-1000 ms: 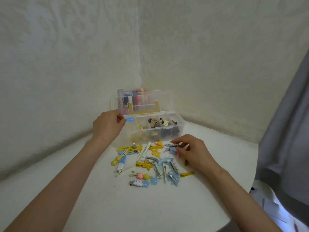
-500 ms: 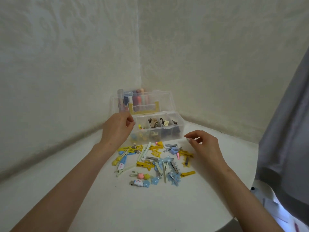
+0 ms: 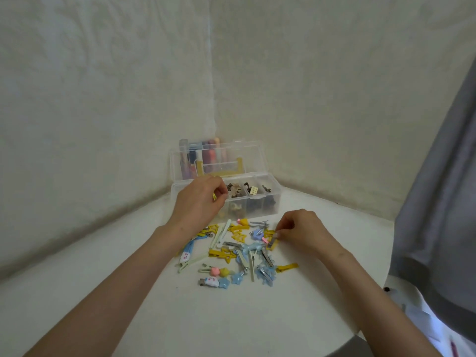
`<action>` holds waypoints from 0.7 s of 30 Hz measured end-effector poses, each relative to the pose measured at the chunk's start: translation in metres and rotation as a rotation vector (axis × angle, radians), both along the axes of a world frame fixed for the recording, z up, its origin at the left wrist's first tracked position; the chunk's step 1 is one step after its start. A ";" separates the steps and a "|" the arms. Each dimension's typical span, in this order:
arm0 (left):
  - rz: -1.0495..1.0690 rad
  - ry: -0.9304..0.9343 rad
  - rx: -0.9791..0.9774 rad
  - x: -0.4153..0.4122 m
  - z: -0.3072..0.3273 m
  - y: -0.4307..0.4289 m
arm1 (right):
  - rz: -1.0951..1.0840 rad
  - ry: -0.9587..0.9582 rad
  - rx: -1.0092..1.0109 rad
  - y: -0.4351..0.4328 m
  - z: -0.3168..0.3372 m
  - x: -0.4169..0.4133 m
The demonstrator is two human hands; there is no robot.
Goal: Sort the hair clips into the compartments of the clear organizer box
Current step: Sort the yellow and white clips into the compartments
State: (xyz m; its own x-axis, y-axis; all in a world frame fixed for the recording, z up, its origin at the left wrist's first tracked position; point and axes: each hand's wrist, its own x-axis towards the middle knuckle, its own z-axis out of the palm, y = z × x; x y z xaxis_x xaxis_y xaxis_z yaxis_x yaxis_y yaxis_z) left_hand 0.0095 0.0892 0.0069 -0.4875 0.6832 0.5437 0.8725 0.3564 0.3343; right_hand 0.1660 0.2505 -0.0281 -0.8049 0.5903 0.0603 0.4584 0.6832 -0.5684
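- Several compartments of the clear organizer box [image 3: 273, 211] already hold clips. Brown and dark ones show in the middle and right sections, in the top tray and in the level beneath it.
- Most of the bright clips are not yet sorted. The pile of hair clips [image 3: 239, 251], in yellow, blue, pale green and silver, lies loose on the white table [image 3: 257, 318] just in front of the box.
- Over the box's left end, the left hand [image 3: 198, 202] hovers with its fingers curled. A sliver of yellow shows at the fingertips, so it seems to pinch a small yellow clip [image 3: 214, 196], probably on its way into a compartment.
- At the pile's right edge, the right hand [image 3: 301, 233] pinches a yellow bar clip [image 3: 272, 244] between thumb and forefinger. The clip lies low among its neighbours and I cannot tell whether it has left the table.
- Behind the tray, the lid [image 3: 253, 155] stands open and upright, so nothing blocks the compartments.
- Judged from the size of the pile, well under half the work is done, and the blue, green and silver clips look untouched.
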 end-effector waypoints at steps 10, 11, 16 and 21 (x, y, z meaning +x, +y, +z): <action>-0.160 -0.030 -0.127 0.004 -0.009 0.006 | -0.017 0.362 -0.338 -0.008 -0.010 -0.004; -0.180 -0.025 -0.145 0.006 -0.012 0.008 | -0.021 0.390 -0.386 -0.009 -0.010 -0.003; -0.277 -0.099 -0.209 0.014 -0.019 0.012 | 0.054 0.464 -0.558 -0.011 -0.004 -0.001; -0.355 -0.197 -0.164 0.021 -0.022 0.012 | 0.118 0.474 -0.608 -0.013 -0.004 -0.001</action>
